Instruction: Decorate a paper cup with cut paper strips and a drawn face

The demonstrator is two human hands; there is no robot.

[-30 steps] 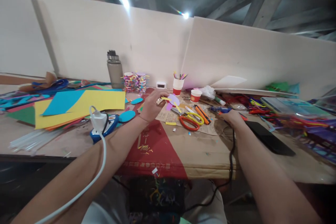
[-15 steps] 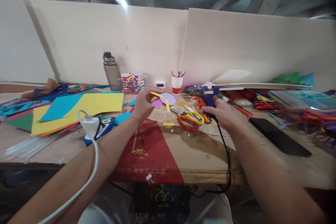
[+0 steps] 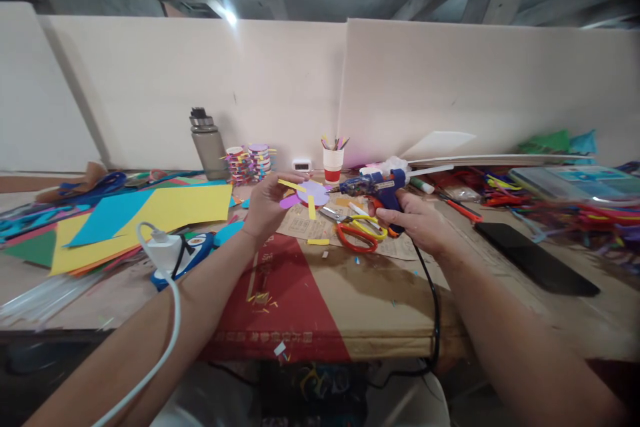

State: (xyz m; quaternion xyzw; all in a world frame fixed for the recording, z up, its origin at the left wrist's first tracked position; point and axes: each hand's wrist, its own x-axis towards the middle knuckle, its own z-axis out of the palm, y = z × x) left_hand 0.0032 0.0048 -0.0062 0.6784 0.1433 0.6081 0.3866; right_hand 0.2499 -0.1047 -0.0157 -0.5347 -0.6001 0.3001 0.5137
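Observation:
My left hand [image 3: 267, 205] pinches a small paper craft [image 3: 309, 193], a purple disc with yellow strips and a pink piece, held above the table. My right hand [image 3: 415, 219] grips a blue hot glue gun [image 3: 380, 185] by its handle. The gun's nozzle points left and sits close to the right edge of the purple disc. A black cord [image 3: 429, 293] runs from the gun down over the table's front edge. Orange and yellow scissors [image 3: 357, 230] lie on printed paper just below both hands.
Yellow and blue paper sheets [image 3: 150, 210] lie at the left beside a white plug and cable [image 3: 163, 253]. A grey bottle [image 3: 205, 145], stacked craft discs [image 3: 249, 161] and a cup of sticks [image 3: 333, 159] stand at the back. A black phone [image 3: 535, 259] and coloured craft supplies [image 3: 560, 193] lie at the right.
My right hand picked the glue gun up from the table at the right and brought it left, toward the paper craft. My left hand lifted the craft slightly.

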